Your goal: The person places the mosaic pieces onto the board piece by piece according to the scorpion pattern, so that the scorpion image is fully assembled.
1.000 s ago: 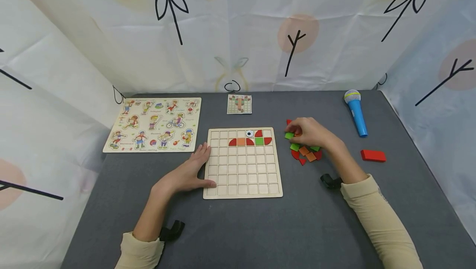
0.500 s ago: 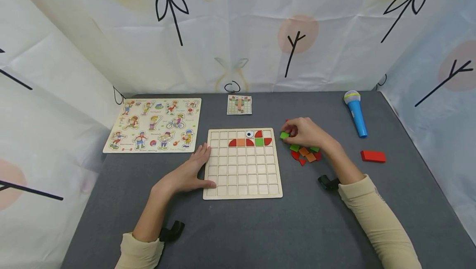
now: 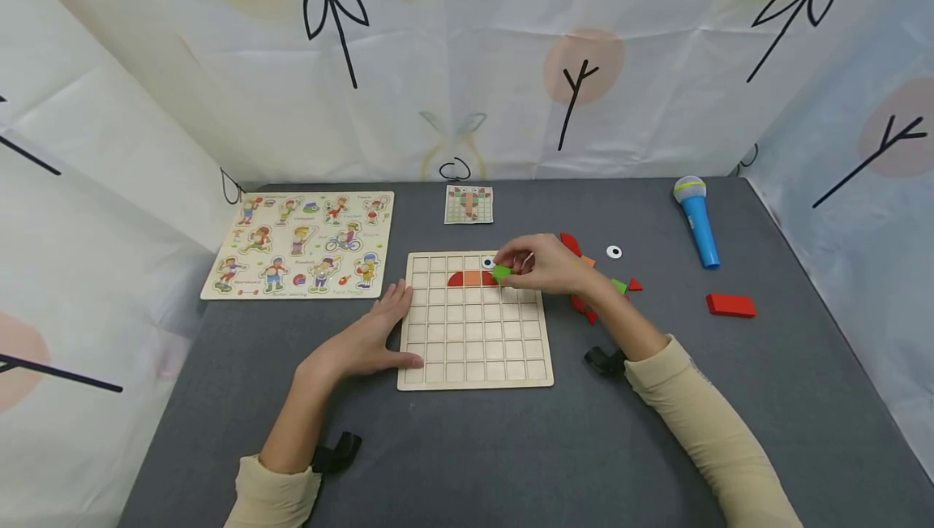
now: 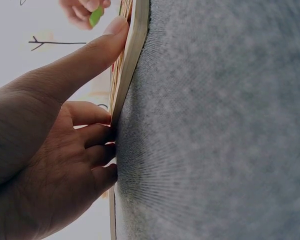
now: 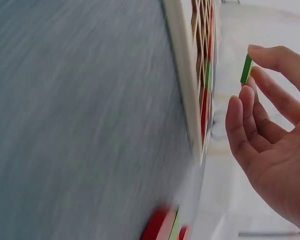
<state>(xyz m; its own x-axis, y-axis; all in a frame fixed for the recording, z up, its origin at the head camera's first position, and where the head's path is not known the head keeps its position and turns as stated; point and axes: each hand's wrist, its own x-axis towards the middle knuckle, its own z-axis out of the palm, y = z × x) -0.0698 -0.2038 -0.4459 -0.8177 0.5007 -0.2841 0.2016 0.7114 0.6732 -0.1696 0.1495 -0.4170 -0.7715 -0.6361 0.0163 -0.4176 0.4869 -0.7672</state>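
Note:
A pale wooden grid board lies on the grey table. My left hand rests along its left side; in the left wrist view the thumb touches the board's rim and the other fingertips meet its edge lower down. Pinched between thumb and finger of my right hand is a green square tile, held above the board's upper right part. A red piece, an orange square and an eye piece sit in the upper cells. The right hand hides other tiles there.
Loose red, orange and green tiles lie right of the board, partly behind the right forearm, near another eye piece. A pattern card, picture board, blue toy microphone and red block stand around.
My right hand has picked the green tile from the loose pile and carried it left over the board. The left hand has stayed in place.

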